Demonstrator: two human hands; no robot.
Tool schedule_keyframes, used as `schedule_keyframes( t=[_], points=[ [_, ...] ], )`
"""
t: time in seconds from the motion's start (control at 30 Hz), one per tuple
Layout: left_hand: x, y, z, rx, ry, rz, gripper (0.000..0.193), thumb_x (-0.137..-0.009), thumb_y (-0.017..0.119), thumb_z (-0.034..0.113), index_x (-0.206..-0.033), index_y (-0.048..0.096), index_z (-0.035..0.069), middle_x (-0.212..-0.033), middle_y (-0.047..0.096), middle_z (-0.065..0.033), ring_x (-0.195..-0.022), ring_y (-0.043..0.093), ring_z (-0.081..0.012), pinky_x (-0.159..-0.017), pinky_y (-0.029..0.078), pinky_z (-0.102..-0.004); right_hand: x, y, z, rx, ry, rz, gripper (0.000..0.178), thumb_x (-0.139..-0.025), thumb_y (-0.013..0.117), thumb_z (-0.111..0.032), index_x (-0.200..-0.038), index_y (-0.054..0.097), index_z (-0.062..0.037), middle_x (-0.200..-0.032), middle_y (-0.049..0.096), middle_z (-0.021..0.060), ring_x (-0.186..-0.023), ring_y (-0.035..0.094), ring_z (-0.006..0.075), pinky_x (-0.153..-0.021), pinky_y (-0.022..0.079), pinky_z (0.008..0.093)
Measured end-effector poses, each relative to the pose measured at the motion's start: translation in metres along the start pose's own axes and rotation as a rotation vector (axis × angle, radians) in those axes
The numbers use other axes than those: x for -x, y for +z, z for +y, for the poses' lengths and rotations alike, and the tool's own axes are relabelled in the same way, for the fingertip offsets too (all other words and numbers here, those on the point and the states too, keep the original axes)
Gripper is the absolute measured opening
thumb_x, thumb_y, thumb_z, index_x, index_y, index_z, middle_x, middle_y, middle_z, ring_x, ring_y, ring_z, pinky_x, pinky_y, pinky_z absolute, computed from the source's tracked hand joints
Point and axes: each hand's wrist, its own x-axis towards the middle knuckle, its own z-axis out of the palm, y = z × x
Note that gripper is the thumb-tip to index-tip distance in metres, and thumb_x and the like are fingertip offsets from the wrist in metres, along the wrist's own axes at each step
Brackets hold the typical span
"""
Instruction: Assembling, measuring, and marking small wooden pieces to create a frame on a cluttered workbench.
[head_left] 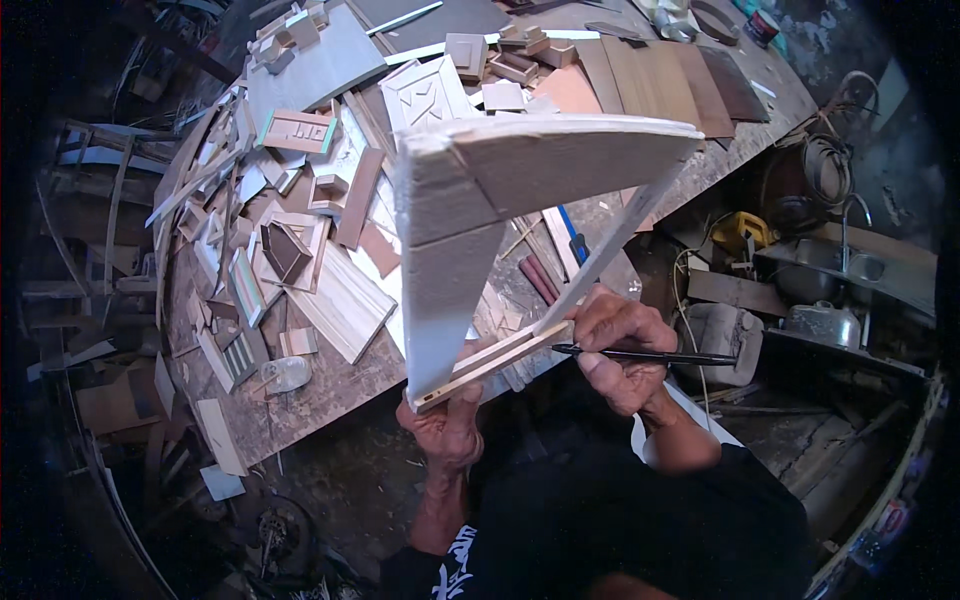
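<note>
A wooden frame point(440, 190) with a curved top edge and pale grey panels stands up in front of me, its middle open. My left hand point(445, 428) is closed round its lower left corner from below; part of the fingers is hidden behind the wood. In my right hand point(622, 348) a slim black pen point(655, 356) is pinched, pointing left. Its tip meets or nearly meets the right end of the frame's lower bar point(500, 362); I cannot tell if they touch. Some right-hand fingers lie close to the slanting side bar point(615, 245).
Behind the frame, a worktable point(330, 405) carries many wood offcuts, small boxes and a carved white panel point(428, 95). A clear jar point(285, 375) sits near its front edge. At right are a metal sink point(830, 265), a yellow tool point(742, 233) and a grey jerrycan point(720, 335).
</note>
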Motion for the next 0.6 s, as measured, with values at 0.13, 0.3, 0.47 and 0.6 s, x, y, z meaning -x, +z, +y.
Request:
schedule_keyframes(
  t=[0.13,0.3,0.47,0.6],
  points=[
    [0.0007,-0.0019,-0.0005,0.01,-0.05,0.051,0.029,-0.084,0.063,0.004,-0.112,0.058,-0.004,-0.105,0.061,-0.0196,-0.1,0.061,-0.0339,-0.09,0.049,-0.0489,-0.0024,0.0017,0.0014,0.021,-0.018,-0.014,0.011,-0.073,0.061,-0.004,-0.08,0.052,-0.0015,-0.071,0.056,0.0111,-0.064,0.052,0.0181,-0.074,0.05,0.0407],
    [-0.0009,-0.0053,-0.0058,0.073,-0.042,0.04,0.028,-0.086,0.059,0.004,-0.112,0.055,-0.005,-0.108,0.06,-0.0197,-0.102,0.06,-0.0356,-0.09,0.049,-0.0485,-0.0025,0.0048,0.0052,0.085,-0.046,-0.037,0.013,-0.071,0.061,-0.002,-0.081,0.052,-0.0005,-0.071,0.057,0.0116,-0.064,0.052,0.0181,-0.071,0.05,0.04],
    [-0.003,-0.0059,-0.0053,0.051,-0.108,0.063,0.027,-0.087,0.056,0.005,-0.111,0.053,-0.007,-0.107,0.059,-0.0191,-0.101,0.06,-0.0354,-0.089,0.05,-0.0483,-0.0037,0.0049,0.0056,0.106,-0.033,-0.062,0.013,-0.071,0.061,0.0,-0.081,0.053,0.0001,-0.071,0.058,0.0122,-0.064,0.052,0.0185,-0.07,0.05,0.0392],
    [-0.0022,-0.0072,-0.0081,0.076,-0.113,0.081,0.03,-0.087,0.056,0.006,-0.113,0.051,-0.008,-0.105,0.06,-0.0186,-0.1,0.06,-0.0338,-0.088,0.05,-0.047,-0.0042,0.0055,0.0056,0.14,-0.018,-0.087,0.012,-0.07,0.061,0.002,-0.08,0.054,0.0005,-0.072,0.058,0.0122,-0.065,0.053,0.0185,-0.07,0.05,0.0386]
  ],
)
